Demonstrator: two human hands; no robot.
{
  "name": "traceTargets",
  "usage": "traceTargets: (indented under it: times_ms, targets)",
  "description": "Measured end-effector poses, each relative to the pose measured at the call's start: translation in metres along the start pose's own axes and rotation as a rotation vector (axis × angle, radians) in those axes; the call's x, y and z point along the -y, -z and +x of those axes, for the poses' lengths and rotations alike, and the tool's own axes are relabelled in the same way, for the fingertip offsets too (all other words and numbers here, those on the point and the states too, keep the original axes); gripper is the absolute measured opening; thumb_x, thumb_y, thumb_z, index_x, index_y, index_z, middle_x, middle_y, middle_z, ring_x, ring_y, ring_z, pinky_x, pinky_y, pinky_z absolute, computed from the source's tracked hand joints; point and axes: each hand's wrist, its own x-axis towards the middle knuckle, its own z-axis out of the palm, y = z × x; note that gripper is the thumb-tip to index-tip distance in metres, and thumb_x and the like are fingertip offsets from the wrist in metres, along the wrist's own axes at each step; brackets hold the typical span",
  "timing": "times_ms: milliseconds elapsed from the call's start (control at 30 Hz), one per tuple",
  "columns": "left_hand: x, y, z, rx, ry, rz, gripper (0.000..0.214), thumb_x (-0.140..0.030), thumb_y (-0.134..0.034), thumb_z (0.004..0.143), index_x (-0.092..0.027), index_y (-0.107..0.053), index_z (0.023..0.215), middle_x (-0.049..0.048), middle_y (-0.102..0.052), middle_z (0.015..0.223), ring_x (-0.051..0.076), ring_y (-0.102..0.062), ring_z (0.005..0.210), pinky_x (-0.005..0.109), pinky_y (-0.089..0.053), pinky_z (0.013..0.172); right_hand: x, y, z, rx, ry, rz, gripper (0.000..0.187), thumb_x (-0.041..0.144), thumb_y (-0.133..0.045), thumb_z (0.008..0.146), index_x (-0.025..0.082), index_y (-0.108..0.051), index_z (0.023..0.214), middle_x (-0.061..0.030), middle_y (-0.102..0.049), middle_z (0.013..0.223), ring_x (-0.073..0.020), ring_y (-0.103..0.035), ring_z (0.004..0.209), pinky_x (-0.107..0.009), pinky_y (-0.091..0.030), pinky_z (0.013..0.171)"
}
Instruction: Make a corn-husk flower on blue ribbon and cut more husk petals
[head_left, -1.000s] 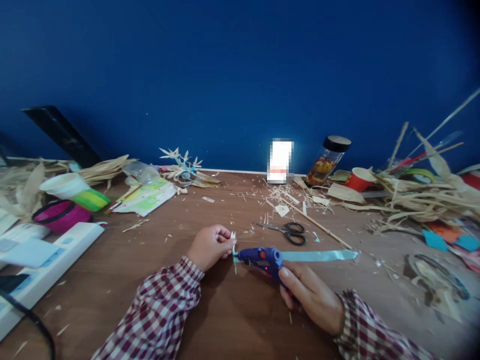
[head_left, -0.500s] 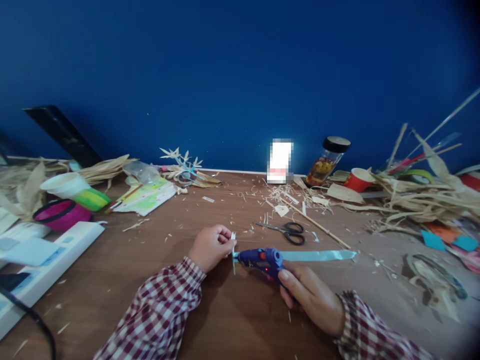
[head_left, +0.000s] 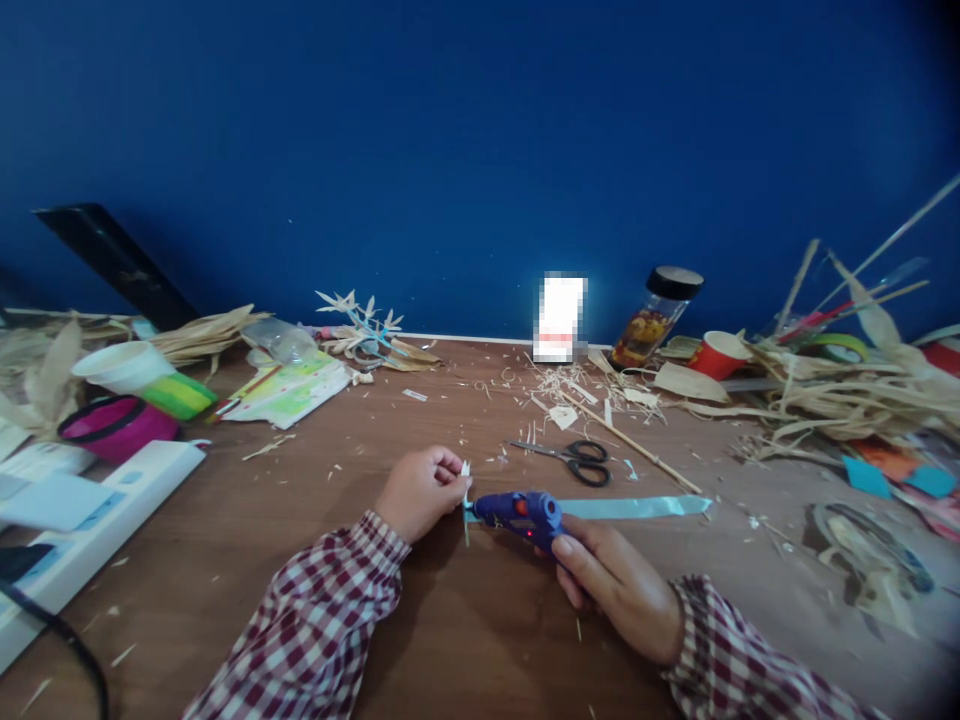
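My right hand (head_left: pixel 619 580) is closed round the handle of a blue hot glue gun (head_left: pixel 517 512), its small red light lit. The gun's nozzle points left and meets a thin stem with a pale, pointed tip (head_left: pixel 466 469). Pinched between thumb and fingers, that piece is held by my left hand (head_left: pixel 424 493); light blue shows on it near the nozzle. A light blue ribbon (head_left: pixel 637 508) lies stretched out to the right behind the gun. Whether its left end joins the stem is hidden by the gun.
Black-handled scissors (head_left: pixel 585 462) and a thin stick (head_left: pixel 630 445) lie beyond my hands. A white power strip (head_left: pixel 161 465) is at left. Dried husks (head_left: pixel 832 390), a red paper cup (head_left: pixel 718 355) and a lidded jar (head_left: pixel 652 325) stand right; a lit screen (head_left: pixel 561 315) leans at the blue wall.
Almost nothing differs. The view has shifted very slightly, and both hands keep their hold with the nozzle still at the stem.
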Motion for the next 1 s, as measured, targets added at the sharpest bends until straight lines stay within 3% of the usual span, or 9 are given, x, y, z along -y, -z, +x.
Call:
traceTargets:
  times_ms: [233, 433, 767, 1000]
  targets:
    - [0.0043, 0.0004, 0.0010, 0.001, -0.035, 0.016, 0.020, -0.034, -0.059, 0.066, -0.016, -0.057, 0.074, 0.0018, -0.062, 0.060, 0.013, -0.059, 0.050, 0.022, -0.045, 0.048, 0.0025, 0.0034, -0.0009, 0.028, -0.001, -0.049, 0.039, 0.046, -0.029, 0.089, 0.016, -0.050, 0.076, 0.0017, -0.053, 0.055, -0.0111, -0.047, 0.053, -0.024, -0.034, 0.055]
    - [0.0048, -0.0005, 0.0015, -0.007, -0.037, 0.015, 0.019, -0.033, -0.060, 0.065, -0.016, -0.058, 0.074, 0.0017, -0.063, 0.059, 0.013, -0.059, 0.050, 0.022, -0.045, 0.048, 0.0036, 0.0075, -0.0029, 0.004, -0.010, -0.038, 0.039, 0.046, -0.028, 0.089, 0.017, -0.046, 0.069, 0.0021, -0.051, 0.053, -0.0109, -0.046, 0.051, -0.024, -0.035, 0.055]
    - [0.0002, 0.0001, 0.0000, -0.009, -0.029, 0.013, 0.019, -0.034, -0.060, 0.064, -0.016, -0.057, 0.072, 0.0018, -0.062, 0.059, 0.013, -0.058, 0.051, 0.022, -0.045, 0.048, 0.0065, 0.0078, -0.0035, 0.053, -0.014, -0.051, 0.037, 0.047, -0.032, 0.088, 0.017, -0.050, 0.077, 0.0015, -0.053, 0.057, -0.0120, -0.048, 0.054, -0.023, -0.034, 0.055]
    - [0.0021, 0.0001, 0.0012, -0.005, -0.037, 0.020, 0.019, -0.033, -0.060, 0.064, -0.016, -0.058, 0.073, 0.0019, -0.062, 0.060, 0.013, -0.059, 0.051, 0.022, -0.045, 0.048, 0.0017, 0.0061, -0.0046, 0.012, -0.005, -0.038, 0.040, 0.047, -0.029, 0.089, 0.017, -0.051, 0.075, 0.0013, -0.052, 0.055, -0.0120, -0.047, 0.053, -0.024, -0.035, 0.056]
